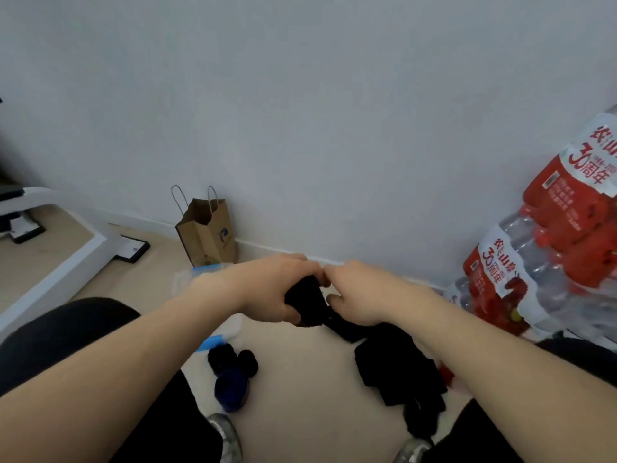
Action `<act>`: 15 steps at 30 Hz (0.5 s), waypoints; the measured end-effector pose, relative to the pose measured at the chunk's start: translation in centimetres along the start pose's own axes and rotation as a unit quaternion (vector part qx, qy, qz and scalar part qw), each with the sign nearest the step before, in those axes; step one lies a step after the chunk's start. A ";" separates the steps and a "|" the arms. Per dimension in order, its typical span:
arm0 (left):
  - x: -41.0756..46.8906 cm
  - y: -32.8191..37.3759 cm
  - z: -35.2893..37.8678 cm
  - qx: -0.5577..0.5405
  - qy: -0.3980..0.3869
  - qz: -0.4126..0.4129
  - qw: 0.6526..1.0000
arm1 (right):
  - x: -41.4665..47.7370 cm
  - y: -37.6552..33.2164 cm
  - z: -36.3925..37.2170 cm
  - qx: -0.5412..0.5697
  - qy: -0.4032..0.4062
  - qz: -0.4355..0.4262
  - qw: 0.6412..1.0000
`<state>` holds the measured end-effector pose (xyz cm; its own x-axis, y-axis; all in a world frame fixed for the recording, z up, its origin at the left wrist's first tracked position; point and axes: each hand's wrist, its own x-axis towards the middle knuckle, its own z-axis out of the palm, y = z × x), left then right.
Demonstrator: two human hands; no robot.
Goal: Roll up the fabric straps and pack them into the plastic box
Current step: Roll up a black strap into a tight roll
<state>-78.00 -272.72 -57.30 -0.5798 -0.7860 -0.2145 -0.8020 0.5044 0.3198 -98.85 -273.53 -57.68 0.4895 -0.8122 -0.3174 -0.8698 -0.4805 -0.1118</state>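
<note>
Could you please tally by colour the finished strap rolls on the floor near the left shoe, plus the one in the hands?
Black rolls on the floor: 2
Blue roll on the floor: 1
Black strap held in left hand and right hand: 1
Total: 4

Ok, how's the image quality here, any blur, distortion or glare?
Head view: wide-angle distortion bows the baseboard; lighting is soft and flat, with no harsh glare; the frame is slightly blurred; the black strap between the left hand and right hand shows no texture.
</note>
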 end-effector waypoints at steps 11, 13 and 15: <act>-0.6 -4.9 19.0 -0.052 -0.127 -0.195 0.971 | -2.8 3.1 11.9 -0.047 -0.125 0.054 0.990; -0.8 -5.4 22.6 0.012 -0.126 -0.208 0.970 | -2.6 4.0 14.3 0.007 -0.144 0.084 0.986; -0.8 -5.7 25.1 0.120 -0.119 -0.202 0.965 | -2.7 4.5 17.0 0.070 -0.173 0.112 0.976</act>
<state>-76.54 -266.00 -82.07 -0.2067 -0.8462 -0.4912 -0.9630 0.2646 -0.0505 -105.11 -267.90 -73.29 0.2578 -0.7188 -0.6457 -0.9642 -0.2343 -0.1241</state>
